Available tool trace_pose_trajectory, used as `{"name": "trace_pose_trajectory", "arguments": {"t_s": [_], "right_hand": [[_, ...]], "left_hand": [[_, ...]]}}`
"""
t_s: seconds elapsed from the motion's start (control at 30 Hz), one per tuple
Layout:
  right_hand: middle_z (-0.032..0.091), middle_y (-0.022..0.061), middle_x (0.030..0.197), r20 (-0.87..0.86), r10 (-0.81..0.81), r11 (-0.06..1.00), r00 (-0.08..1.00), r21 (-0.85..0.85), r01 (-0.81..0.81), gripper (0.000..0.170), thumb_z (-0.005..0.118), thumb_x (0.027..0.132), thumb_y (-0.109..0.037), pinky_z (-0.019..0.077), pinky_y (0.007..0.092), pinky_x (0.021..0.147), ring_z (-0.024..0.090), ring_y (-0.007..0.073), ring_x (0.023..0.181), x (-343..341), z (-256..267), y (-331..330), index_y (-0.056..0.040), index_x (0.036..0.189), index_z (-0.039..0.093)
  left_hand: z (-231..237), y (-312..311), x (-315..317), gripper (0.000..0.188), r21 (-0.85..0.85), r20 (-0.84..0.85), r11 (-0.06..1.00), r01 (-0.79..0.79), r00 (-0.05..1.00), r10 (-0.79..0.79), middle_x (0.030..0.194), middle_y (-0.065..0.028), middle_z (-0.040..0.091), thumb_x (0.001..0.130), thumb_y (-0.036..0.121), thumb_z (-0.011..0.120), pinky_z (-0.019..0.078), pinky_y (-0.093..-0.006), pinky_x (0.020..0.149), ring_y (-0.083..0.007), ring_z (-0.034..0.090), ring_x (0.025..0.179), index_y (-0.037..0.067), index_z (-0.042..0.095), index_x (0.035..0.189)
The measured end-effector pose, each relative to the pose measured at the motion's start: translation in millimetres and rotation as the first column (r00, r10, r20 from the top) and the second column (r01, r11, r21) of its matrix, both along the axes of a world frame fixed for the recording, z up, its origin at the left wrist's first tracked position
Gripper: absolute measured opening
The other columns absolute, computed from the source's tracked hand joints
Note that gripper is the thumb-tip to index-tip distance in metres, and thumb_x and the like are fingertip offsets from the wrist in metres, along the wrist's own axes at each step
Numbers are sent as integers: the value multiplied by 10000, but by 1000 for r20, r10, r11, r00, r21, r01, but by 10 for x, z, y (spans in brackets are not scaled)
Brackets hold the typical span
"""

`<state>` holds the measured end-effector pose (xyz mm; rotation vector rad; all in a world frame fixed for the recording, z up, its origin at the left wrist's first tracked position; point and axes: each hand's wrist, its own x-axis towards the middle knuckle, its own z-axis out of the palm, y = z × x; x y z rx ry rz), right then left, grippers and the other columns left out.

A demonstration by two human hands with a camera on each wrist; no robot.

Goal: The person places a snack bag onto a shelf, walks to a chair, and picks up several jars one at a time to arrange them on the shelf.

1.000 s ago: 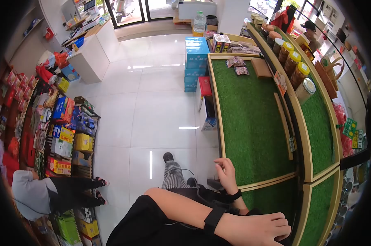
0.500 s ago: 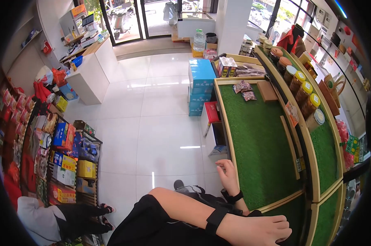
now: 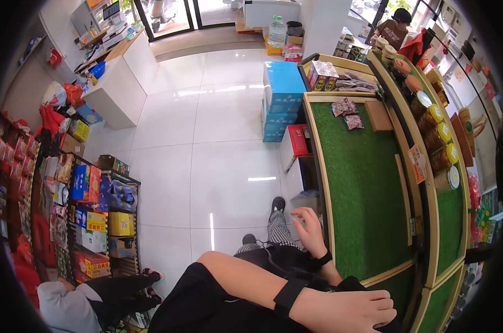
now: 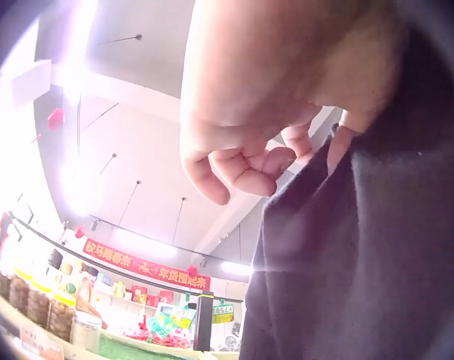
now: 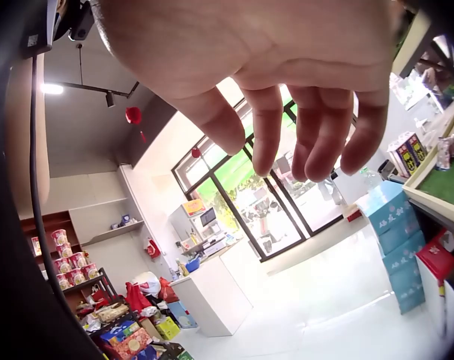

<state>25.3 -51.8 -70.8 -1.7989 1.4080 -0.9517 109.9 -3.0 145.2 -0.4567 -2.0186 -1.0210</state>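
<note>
The bare right hand (image 3: pixel 311 232) holds nothing, its fingers slightly apart and loosely bent; the bare left hand (image 3: pixel 351 308) hangs beside dark cloth (image 4: pixel 354 255), fingers loosely curled, though whether its thumb pinches that cloth I cannot tell. Just beside the right hand is the wood-rimmed display tray lined with green turf (image 3: pixel 362 194), whose rim probably keeps the small plastic snack packets (image 3: pixel 353 121) in; beyond, clear jars with yellow lids (image 3: pixel 443 132) stand in a row, presumably to show their contents.

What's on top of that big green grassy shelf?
The green shelf has small packets and a brown box near its far end, and a wooden strip on its right. What's underneath them is covered.
</note>
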Motion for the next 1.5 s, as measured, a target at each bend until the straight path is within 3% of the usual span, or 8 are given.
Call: {"name": "trace_pose_trajectory", "arguments": {"t_s": [0.6,1.03,1.1,1.13,1.23,1.27,1.3,1.5], "right_hand": [[569,127,1005,43,-21,999,999,-44,22,180,594,798,-83,434,369,854,550,314,979,-765,93,-2216,-46,974,602],[570,116,1035,54,-376,927,925,31,374,170,582,810,-63,447,336,822,555,261,963,-1546,-179,-2413,-35,975,614],[570,119,1033,54,-435,900,899,60,432,176,593,805,-78,437,352,848,550,279,977,-1631,-194,-2389,-37,975,613],[569,121,1031,54,-470,882,881,78,466,184,604,800,-93,427,367,874,545,296,992,-1669,-203,-2379,-40,975,612],[569,122,1031,-10,-601,798,799,44,601,188,608,799,-99,430,368,867,545,293,990,-1729,-304,-2396,-41,977,613],[570,119,1039,166,-603,794,781,29,607,193,611,797,-105,432,370,864,542,293,999,-1730,-294,-2331,-43,980,614],[570,115,1046,0,-603,796,798,-63,602,189,610,801,-108,431,372,866,542,296,1002,-1830,-284,-2430,-43,979,613],[572,109,1053,34,-813,582,581,79,809,186,597,815,-108,432,371,861,546,296,1005,-1667,-80,-2741,-53,993,608]], "left_hand": [[62,-2043,-836,278,4,36,995,99,994,-99,814,-63,448,716,92,552,376,-360,747,-253,480,812,170,574,983],[-39,-2859,-1497,379,-132,169,914,384,917,-361,829,-71,463,653,163,609,384,-390,766,-243,482,828,157,593,1032],[-244,-3036,-1514,188,103,147,873,478,860,-488,949,-105,488,639,66,605,398,-382,829,-296,474,945,81,626,825],[-270,-3227,-1532,195,168,198,877,450,856,-478,992,-118,497,747,74,574,400,-415,828,-318,490,953,60,576,942],[-447,-3914,-1443,208,229,373,961,155,898,-233,965,-94,490,635,26,572,383,-401,834,-273,490,953,94,618,826],[-598,-4123,-1418,215,222,396,974,43,909,-130,1010,-98,505,647,24,581,388,-390,860,-270,492,980,94,623,846],[-735,-4329,-1354,246,193,490,978,-82,872,-23,1052,-99,512,658,21,588,395,-380,879,-272,491,1006,87,615,893],[-1978,-5618,-977,310,231,777,874,-427,621,98,1122,-103,553,779,-34,536,411,-328,939,-209,537,1075,11,545,1085]]}}
